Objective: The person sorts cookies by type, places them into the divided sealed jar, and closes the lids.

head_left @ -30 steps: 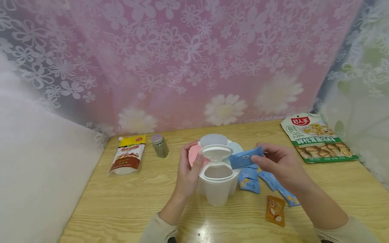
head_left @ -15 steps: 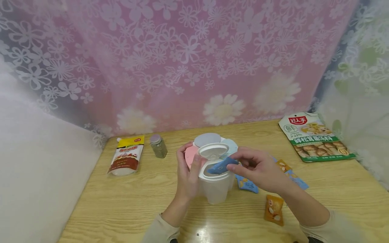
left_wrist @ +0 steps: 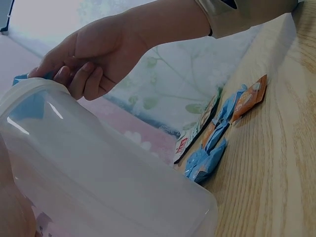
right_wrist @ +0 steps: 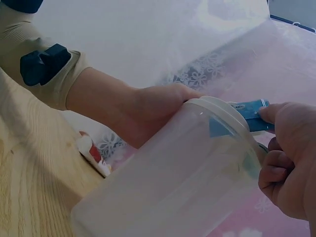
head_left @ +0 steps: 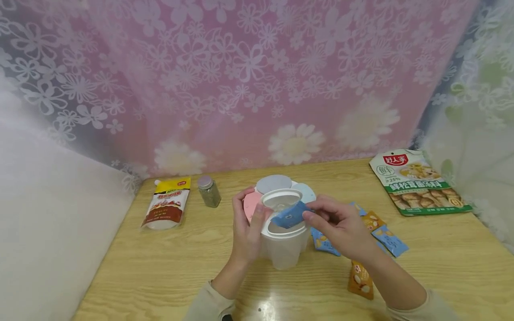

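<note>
Blue packet [head_left: 290, 215], long axis crosswise, free end leftward

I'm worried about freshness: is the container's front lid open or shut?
Open: the front lid stands raised, and the right hand holds a blue packet at the rim.

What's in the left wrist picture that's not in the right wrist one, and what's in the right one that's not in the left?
Only the left wrist view: loose blue packets and orange packets on the table, and the green-and-white pouch.

Only the right wrist view: the red-and-white pouch and the left sleeve's black gadget.

Both: the cloudy container, the left hand gripping it, and the right hand pinching a blue packet at its rim.
</note>
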### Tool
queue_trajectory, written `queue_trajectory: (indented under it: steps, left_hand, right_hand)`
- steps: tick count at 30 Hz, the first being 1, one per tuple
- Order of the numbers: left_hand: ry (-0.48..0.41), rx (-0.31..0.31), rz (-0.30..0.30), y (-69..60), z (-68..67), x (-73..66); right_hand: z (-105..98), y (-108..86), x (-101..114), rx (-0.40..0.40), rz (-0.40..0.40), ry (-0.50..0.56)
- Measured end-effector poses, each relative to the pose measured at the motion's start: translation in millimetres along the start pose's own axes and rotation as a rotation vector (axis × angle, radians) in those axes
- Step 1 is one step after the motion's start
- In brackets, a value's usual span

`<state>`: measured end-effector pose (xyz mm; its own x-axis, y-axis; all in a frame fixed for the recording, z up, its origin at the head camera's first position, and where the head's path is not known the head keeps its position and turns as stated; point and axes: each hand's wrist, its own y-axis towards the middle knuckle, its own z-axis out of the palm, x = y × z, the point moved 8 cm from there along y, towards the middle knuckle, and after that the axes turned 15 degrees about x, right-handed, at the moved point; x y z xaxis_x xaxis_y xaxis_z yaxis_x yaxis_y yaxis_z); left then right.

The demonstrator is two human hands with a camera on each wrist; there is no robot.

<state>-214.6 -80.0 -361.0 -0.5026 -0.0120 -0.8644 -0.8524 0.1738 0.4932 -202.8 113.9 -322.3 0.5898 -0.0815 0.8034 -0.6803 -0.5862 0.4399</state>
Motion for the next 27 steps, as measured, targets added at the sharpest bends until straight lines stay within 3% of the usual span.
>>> queue_trajectory:
  steps: [9,14,17,24,27]
  left_hand:
    - [0.007,0.004,0.002,-1.3,-0.1,-1.0]
    - [-0.012,0.010,0.019,1.6,1.4,-1.6]
    - [-0.021,0.008,0.014,2.3,1.4,-0.4]
    - [-0.016,0.001,-0.003,0.5,0.8,1.7]
    - [-0.005,-0.009,0.000,-1.7,-0.1,1.8]
  right_hand:
    - [-0.5,0.0,-1.9,-0.011,-0.012,0.092]
    - [-0.2,1.6,6.1,-0.001,-0.054,-0.009]
    - [-1.9,2.1,5.8,0.008,-0.036,-0.038]
    - [-8.7,-1.5,-12.5,0.094,0.101,0.183]
    - [-10.6,-3.3,-19.7,0.155,0.101,0.237]
